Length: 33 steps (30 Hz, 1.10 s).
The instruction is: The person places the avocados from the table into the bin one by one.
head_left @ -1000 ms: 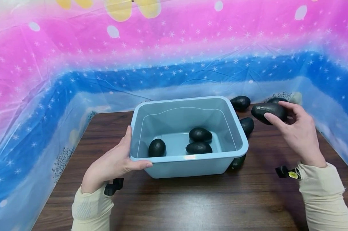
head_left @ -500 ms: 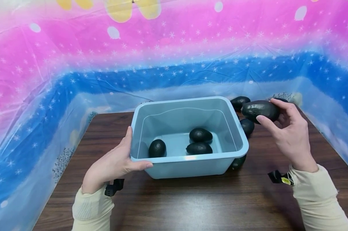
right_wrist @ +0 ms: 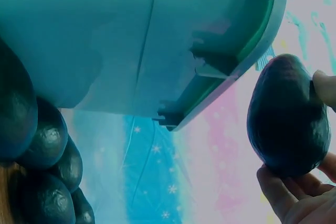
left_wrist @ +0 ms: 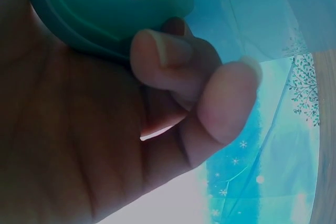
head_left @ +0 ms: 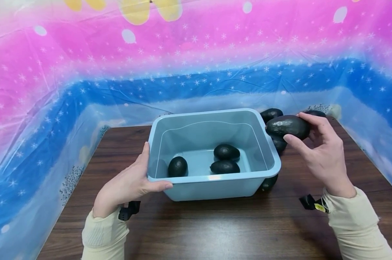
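Note:
A dark green avocado (head_left: 287, 126) is pinched between the thumb and fingers of my right hand (head_left: 327, 155), up beside the bin's right rim. The same avocado (right_wrist: 287, 116) shows whole in the right wrist view. My left hand (head_left: 124, 180) grips the near left corner of the blue-grey plastic bin (head_left: 209, 186), thumb along the front rim. In the left wrist view its curled fingers (left_wrist: 228, 100) lie under the bin's edge. Inside the bin lie three avocados: one at the left (head_left: 178, 167) and a pair at the right (head_left: 226, 152).
Several more avocados (head_left: 271, 114) lie along the bin's right side, partly hidden by the bin and the held avocado. The right wrist view shows them grouped (right_wrist: 44, 135). Beneath is a dark wooden table (head_left: 215, 231), with a pink and blue printed cloth (head_left: 196, 54) around its back and sides.
My right hand has moved left with the avocado, from over the table's right side to near the bin's right rim. My left hand and the bin have stayed put.

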### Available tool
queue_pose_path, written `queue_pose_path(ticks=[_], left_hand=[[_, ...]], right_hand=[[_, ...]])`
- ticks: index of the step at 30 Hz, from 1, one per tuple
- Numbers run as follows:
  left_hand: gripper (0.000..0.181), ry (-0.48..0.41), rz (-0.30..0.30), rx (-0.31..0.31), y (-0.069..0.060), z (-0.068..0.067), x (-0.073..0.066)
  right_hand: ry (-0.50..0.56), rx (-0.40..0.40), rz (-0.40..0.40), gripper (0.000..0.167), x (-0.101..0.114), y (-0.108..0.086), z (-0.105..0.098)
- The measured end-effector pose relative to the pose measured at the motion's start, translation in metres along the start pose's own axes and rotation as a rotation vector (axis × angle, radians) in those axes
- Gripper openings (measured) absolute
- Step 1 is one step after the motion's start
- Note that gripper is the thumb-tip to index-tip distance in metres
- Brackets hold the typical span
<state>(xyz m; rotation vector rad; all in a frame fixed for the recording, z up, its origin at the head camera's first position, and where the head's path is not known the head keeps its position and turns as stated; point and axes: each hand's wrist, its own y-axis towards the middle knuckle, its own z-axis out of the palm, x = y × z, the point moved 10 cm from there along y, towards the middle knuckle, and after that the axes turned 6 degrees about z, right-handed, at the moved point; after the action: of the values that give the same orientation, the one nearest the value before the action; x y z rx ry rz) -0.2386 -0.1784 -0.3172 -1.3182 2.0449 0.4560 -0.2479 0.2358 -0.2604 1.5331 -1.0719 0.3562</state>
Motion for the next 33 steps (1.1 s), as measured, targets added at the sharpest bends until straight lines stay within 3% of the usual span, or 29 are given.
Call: queue_pose_path(ticks=[11, 21, 33], left_hand=[[0.13, -0.02, 0.023, -0.019, 0.001, 0.0, 0.001], [0.13, -0.009, 0.028, -0.02, 0.001, 0.0, 0.0], [0.13, -0.013, 0.006, -0.014, 0.0, -0.001, 0.002]], right_hand=[[0.023, 0.061, -0.069, 0.067, 0.033, -0.006, 0.017], [0.008, 0.126, -0.095, 0.073, 0.027, -0.014, 0.034], [-0.016, 0.135, -0.116, 0.075, 0.039, -0.019, 0.043]])
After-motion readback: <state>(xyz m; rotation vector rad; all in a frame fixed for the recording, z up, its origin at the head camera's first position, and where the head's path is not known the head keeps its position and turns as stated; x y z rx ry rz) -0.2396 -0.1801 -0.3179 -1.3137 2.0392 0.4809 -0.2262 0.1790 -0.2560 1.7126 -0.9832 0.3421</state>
